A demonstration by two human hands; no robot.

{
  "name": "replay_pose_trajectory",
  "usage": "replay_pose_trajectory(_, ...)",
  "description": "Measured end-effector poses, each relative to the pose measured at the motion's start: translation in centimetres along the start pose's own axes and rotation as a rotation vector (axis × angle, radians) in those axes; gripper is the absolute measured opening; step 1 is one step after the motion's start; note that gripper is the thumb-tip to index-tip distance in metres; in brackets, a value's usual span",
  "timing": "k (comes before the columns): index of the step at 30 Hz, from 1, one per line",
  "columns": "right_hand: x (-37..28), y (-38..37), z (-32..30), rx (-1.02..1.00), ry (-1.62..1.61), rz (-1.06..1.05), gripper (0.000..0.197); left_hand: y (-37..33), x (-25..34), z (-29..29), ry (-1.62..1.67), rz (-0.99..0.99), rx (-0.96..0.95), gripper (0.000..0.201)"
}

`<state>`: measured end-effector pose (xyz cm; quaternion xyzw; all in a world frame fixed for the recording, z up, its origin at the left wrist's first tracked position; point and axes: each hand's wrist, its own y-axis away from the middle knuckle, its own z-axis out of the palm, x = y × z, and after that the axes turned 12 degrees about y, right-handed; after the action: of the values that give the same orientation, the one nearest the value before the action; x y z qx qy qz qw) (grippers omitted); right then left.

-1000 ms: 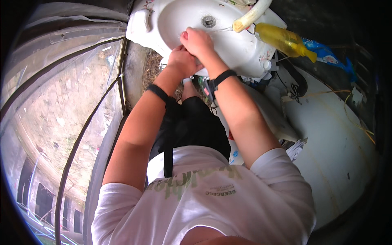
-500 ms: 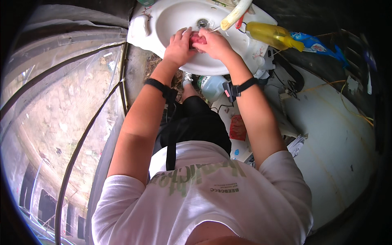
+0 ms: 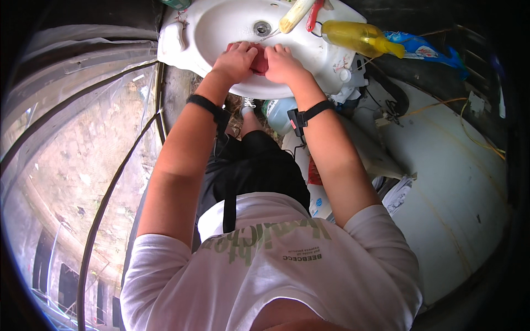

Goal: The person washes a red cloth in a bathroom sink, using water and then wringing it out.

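A red cloth (image 3: 259,62) lies against the near inner wall of the white washbasin (image 3: 215,30), stretched between my hands. My left hand (image 3: 236,63) has its fingers curled over the left part of the cloth. At its right edge my right hand (image 3: 282,63) grips the fabric with bent fingers. Part of the cloth is hidden beneath both hands. Just beyond it shows the round metal drain (image 3: 261,28). Each wrist wears a black strap with a small device.
On the basin's right side are a pale handle (image 3: 296,15), a red handle (image 3: 314,14) and a yellow bottle (image 3: 356,37), with a blue packet (image 3: 428,52) beyond. A white object (image 3: 171,37) sits on the left rim. Below stands a bluish jug (image 3: 280,114). Clear sheeting on a dark frame borders the left.
The cloth, bunched between my hands before, is now more spread out. My hands have moved slightly apart and toward the near rim, leaving the drain uncovered. The whole view has shifted a little.
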<state>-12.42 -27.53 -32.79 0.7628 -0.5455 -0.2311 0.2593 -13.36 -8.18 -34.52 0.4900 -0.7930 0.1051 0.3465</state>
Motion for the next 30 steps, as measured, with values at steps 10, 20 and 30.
replay_pose_trajectory(10, 3.0, -4.3, 2.4, 0.311, -0.108, 0.089, 0.075, 0.0, -0.9, 2.0, -0.082, -0.022, 0.020, 0.025)
replay_pose_trajectory(20, 3.8, -7.6, 2.9, 0.063, -0.614, 0.309, 0.069, 4.4, -0.6, 1.0, -0.050, 0.068, -0.074, 0.051)
replay_pose_trajectory(30, -5.7, -5.6, 0.3, 0.366, -0.292, 0.155, 0.052, 3.2, 1.5, 1.1, -0.024, -0.130, -0.189, 0.035)
